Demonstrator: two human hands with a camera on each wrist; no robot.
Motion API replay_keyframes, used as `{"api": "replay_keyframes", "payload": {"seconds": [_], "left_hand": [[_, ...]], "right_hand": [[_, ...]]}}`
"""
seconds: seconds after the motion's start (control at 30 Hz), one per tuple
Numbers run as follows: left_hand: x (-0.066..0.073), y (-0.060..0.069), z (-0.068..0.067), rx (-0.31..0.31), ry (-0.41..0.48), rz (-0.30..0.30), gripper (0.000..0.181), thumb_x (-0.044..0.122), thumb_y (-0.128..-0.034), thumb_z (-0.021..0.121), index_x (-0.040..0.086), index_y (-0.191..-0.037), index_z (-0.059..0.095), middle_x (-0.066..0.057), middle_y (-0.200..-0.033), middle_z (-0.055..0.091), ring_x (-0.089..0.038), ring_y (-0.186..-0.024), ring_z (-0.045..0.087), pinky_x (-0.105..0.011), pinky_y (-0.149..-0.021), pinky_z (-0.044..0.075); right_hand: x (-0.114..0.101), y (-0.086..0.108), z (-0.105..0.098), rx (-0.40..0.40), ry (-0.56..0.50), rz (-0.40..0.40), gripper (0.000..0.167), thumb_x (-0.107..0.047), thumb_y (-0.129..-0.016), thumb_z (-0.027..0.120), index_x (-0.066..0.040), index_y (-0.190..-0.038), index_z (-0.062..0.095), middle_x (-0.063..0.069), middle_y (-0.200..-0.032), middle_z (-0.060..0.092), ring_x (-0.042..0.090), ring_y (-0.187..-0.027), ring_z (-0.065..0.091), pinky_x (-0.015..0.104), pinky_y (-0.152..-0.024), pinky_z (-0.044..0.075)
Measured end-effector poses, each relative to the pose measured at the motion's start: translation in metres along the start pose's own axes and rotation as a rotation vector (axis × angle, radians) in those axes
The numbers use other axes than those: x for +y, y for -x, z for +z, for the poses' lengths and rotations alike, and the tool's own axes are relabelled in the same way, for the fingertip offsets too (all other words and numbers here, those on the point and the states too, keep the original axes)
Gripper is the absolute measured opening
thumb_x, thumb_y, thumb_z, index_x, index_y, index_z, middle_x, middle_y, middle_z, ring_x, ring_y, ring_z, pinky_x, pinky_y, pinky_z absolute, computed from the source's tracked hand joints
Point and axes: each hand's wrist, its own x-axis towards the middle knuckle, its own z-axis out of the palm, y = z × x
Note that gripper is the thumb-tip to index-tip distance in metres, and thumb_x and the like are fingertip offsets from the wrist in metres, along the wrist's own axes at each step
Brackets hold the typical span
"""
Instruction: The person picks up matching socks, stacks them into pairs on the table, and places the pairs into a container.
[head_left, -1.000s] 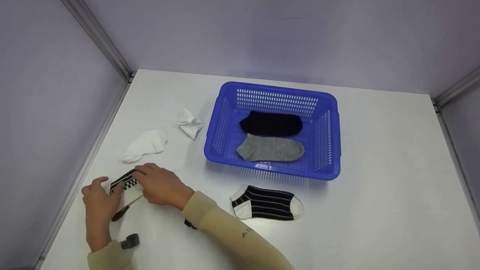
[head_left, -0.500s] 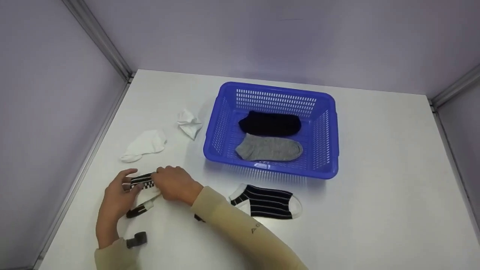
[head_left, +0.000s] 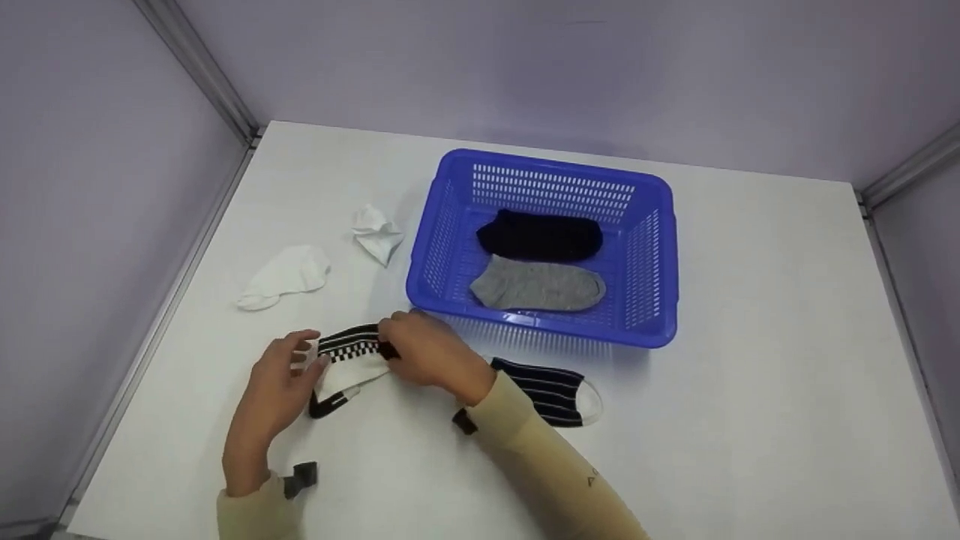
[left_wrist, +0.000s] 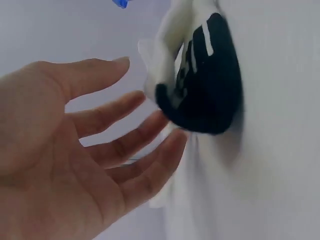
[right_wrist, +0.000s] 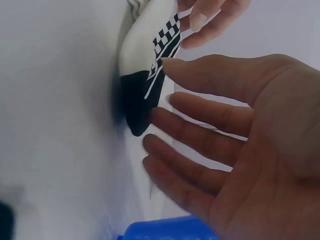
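A white sock with black stripes, a checkered band and black ends [head_left: 352,364] lies on the table at the left in the head view. My left hand [head_left: 281,386] is at its left end; in the left wrist view the thumb stands apart from the sock and the loosely bent fingers reach its edge. At the other end is my right hand [head_left: 431,352]. Its thumb and fingertips touch the checkered side and black end in the right wrist view, spread rather than pinching. A matching black striped sock [head_left: 551,391] lies to the right, partly hidden by the right sleeve.
A blue plastic basket [head_left: 541,325] stands behind the hands, with a black sock [head_left: 540,234] and a grey sock [head_left: 538,283] inside. One white sock [head_left: 287,276] lies flat at the left; another crumpled white one [head_left: 376,234] lies beside the basket.
Both hands and the checkered striped sock have shifted right across the table, towards the basket. The sock is more spread out between the hands, and the right sleeve now covers more of the matching sock.
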Motion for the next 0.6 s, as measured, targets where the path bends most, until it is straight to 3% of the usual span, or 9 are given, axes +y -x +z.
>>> {"api": "replay_keyframes", "payload": {"seconds": [0.07, 0.13, 0.2, 0.3, 0.43, 0.5, 0.6], "left_hand": [[0.003, 0.004, 0.001, 0.027, -0.075, 0.076, 0.045, -0.005, -0.1027, 0.050, 0.007, -0.145, 0.058, -0.026, -0.144, 0.052, -0.046, -0.130, 0.057, -0.057, -0.103, 0.053], [0.005, 0.007, 0.002, 0.036, -0.162, 0.143, 0.059, -0.020, -0.0937, 0.045, 0.012, -0.140, 0.064, -0.026, -0.148, 0.049, -0.048, -0.126, 0.056, -0.057, -0.095, 0.053], [0.006, 0.007, 0.004, 0.027, -0.220, 0.185, 0.068, -0.026, -0.0862, 0.044, 0.015, -0.135, 0.068, -0.025, -0.152, 0.048, -0.049, -0.122, 0.056, -0.056, -0.090, 0.052], [0.006, 0.008, 0.007, -0.042, -0.236, 0.156, 0.059, -0.019, -0.0872, 0.057, 0.014, -0.134, 0.069, -0.024, -0.154, 0.047, -0.049, -0.123, 0.054, -0.059, -0.094, 0.052], [0.008, 0.006, 0.011, -0.109, -0.190, 0.105, 0.040, 0.000, -0.0908, 0.075, 0.011, -0.129, 0.071, -0.020, -0.139, 0.057, -0.039, -0.117, 0.061, -0.057, -0.098, 0.052], [0.012, 0.004, 0.015, -0.101, -0.178, 0.113, 0.030, 0.008, -0.0915, 0.079, 0.011, -0.121, 0.074, -0.017, -0.129, 0.060, -0.032, -0.109, 0.062, -0.052, -0.095, 0.053], [0.021, 0.001, 0.021, -0.032, -0.159, 0.171, 0.018, 0.014, -0.0941, 0.079, 0.011, -0.112, 0.077, -0.016, -0.125, 0.061, -0.029, -0.106, 0.059, -0.047, -0.091, 0.051]], "right_hand": [[0.002, 0.005, 0.003, 0.008, -0.038, -0.023, 0.024, -0.010, -0.093, 0.073, -0.010, -0.117, 0.071, 0.003, -0.111, 0.072, 0.020, -0.103, 0.065, 0.033, -0.090, 0.054], [0.002, 0.006, 0.007, -0.010, -0.061, -0.042, 0.035, -0.009, -0.092, 0.075, -0.012, -0.126, 0.070, 0.003, -0.120, 0.071, 0.020, -0.111, 0.065, 0.032, -0.098, 0.054], [0.002, 0.006, 0.011, -0.033, -0.065, -0.051, 0.043, -0.009, -0.089, 0.077, -0.014, -0.131, 0.069, 0.002, -0.126, 0.070, 0.020, -0.116, 0.064, 0.031, -0.103, 0.053], [-0.001, 0.005, 0.017, -0.053, -0.037, -0.043, 0.050, -0.010, -0.087, 0.080, -0.016, -0.135, 0.067, 0.001, -0.131, 0.068, 0.020, -0.121, 0.061, 0.030, -0.105, 0.052], [-0.001, 0.006, 0.023, -0.057, -0.041, -0.050, 0.056, -0.015, -0.084, 0.085, -0.015, -0.136, 0.064, 0.001, -0.132, 0.066, 0.020, -0.120, 0.058, 0.028, -0.102, 0.051], [0.000, 0.009, 0.024, -0.074, -0.089, -0.059, 0.062, -0.022, -0.082, 0.089, -0.014, -0.137, 0.062, 0.001, -0.130, 0.066, 0.019, -0.117, 0.056, 0.026, -0.100, 0.050], [0.004, 0.015, 0.019, -0.100, -0.166, -0.065, 0.075, -0.034, -0.078, 0.094, -0.015, -0.141, 0.058, 0.000, -0.128, 0.065, 0.017, -0.112, 0.055, 0.025, -0.096, 0.048]]}}
